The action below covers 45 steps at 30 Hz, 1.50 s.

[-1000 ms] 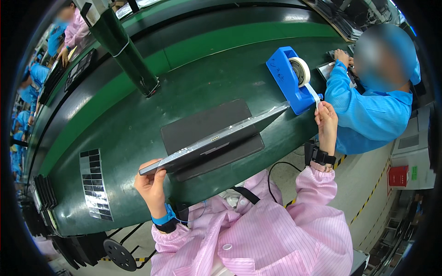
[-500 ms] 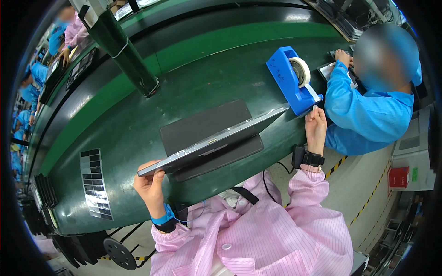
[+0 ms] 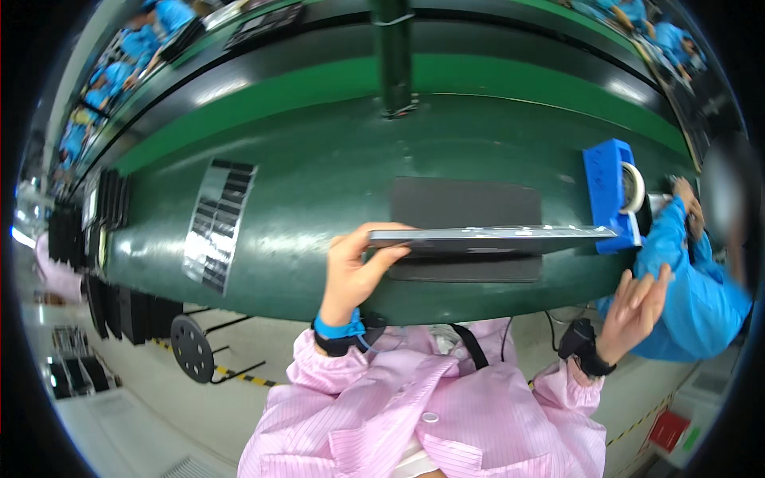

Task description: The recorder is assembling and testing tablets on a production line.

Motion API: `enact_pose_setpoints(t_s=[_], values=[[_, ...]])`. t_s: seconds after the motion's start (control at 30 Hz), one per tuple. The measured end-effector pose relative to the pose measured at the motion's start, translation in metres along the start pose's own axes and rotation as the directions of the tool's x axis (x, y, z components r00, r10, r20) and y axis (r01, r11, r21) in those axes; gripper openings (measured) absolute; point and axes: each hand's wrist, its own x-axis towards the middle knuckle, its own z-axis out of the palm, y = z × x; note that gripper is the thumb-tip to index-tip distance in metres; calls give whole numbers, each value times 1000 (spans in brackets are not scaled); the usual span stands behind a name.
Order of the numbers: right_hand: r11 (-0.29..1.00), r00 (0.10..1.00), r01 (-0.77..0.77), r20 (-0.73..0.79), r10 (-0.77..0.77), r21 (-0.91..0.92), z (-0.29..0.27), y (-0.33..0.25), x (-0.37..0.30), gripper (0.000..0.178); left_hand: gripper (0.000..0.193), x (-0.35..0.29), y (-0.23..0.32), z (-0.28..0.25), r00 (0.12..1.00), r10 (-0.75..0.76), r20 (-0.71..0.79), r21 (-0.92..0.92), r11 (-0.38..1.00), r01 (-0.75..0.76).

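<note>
A thin dark tablet (image 3: 494, 233), seen almost edge-on with clear film along its upper edge, stands tilted over a dark grey mat (image 3: 470, 199). My left hand (image 3: 355, 267) grips its left end between thumb and fingers. To the right of the tablet, off the table's near edge, my right hand (image 3: 636, 311) is raised with its fingers stretched and somewhat apart. Whether a bit of tape sticks to a fingertip is too small to tell. Behind the tablet's right end stands a blue tape dispenser (image 3: 603, 187) with a white roll (image 3: 633, 189).
A sheet of dark rectangular labels (image 3: 221, 227) lies on the left of the green table (image 3: 319, 175). Dark trays (image 3: 111, 199) are stacked at the left end. A green post (image 3: 394, 68) rises at the back. A co-worker in blue (image 3: 689, 295) sits close on the right; a stool (image 3: 191, 348) stands below left.
My head view has turned right. My right hand has drawn away from the dispenser's cutting end toward me, its pinched fingers now spread. My left hand still holds the tablet, now level across the view.
</note>
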Motion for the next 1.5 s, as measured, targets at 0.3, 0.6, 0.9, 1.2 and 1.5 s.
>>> enact_pose_setpoints(t_s=[0.3,0.6,0.9,1.2,1.5], values=[[792,793,357,609,23,-495,140,22,-12,19,20,4,1,-2,998,29,57,-1,1000,-29],[565,873,469,453,-181,-679,189,72,-58,19,20,7,1,-3,997,10,71,-99,995,-3],[581,885,465,364,-291,-668,193,99,-69,12,20,8,0,-5,995,71,68,-111,992,-63],[582,877,480,351,-328,-657,185,103,-71,10,21,7,-5,-3,991,120,58,-104,988,-114],[413,770,629,455,-447,-659,180,118,-65,12,21,8,-1,-5,992,105,65,-94,991,-98]])
